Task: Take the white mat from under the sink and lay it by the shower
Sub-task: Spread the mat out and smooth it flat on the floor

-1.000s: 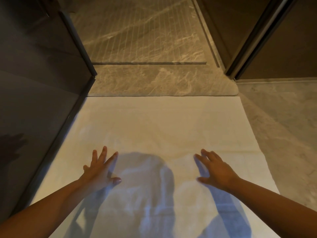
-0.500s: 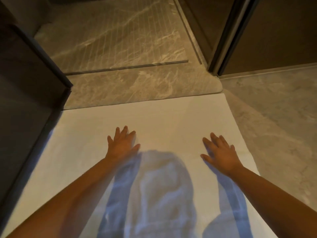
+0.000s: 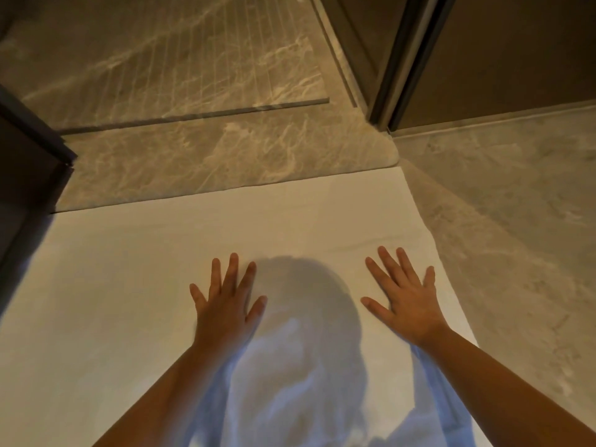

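Pressing left hand [image 3: 225, 304] and right hand [image 3: 404, 298] flat, fingers spread, on the white mat [image 3: 129, 285], we are facing a marble sill [image 3: 209, 162] ahead; the mat's far edge is running along it.

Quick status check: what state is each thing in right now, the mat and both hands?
Mat: spread flat on the floor, far edge along the shower sill.
Left hand: open, palm flat on the mat.
Right hand: open, palm flat on the mat.
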The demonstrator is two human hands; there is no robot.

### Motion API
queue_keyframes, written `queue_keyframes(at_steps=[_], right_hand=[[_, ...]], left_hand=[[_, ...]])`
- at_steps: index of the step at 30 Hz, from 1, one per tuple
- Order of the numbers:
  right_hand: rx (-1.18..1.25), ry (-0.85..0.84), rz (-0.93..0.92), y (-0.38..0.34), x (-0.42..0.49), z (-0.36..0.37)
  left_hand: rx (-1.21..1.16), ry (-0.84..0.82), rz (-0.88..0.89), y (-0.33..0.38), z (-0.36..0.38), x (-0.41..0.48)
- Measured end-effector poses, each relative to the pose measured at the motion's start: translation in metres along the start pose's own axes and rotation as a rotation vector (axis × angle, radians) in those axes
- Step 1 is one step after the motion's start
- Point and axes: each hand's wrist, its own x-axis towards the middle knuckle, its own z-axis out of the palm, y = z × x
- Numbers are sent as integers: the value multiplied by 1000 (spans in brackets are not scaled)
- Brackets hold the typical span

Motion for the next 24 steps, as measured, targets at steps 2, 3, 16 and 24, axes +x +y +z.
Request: queue_keyframes(at_steps=[2,3,16,24], right_hand=[[-4,0,-5,1,1,1],[-1,2,-6,1,2,1],[256,246,-67,-18,5,-11],[168,172,-314,-109,83,-10]], left_hand=[[13,29,-11,0,3,-1],[21,42,-15,1,3,-2],[55,50,-8,4,3,-3],[20,81,-18,6,3,-3]])
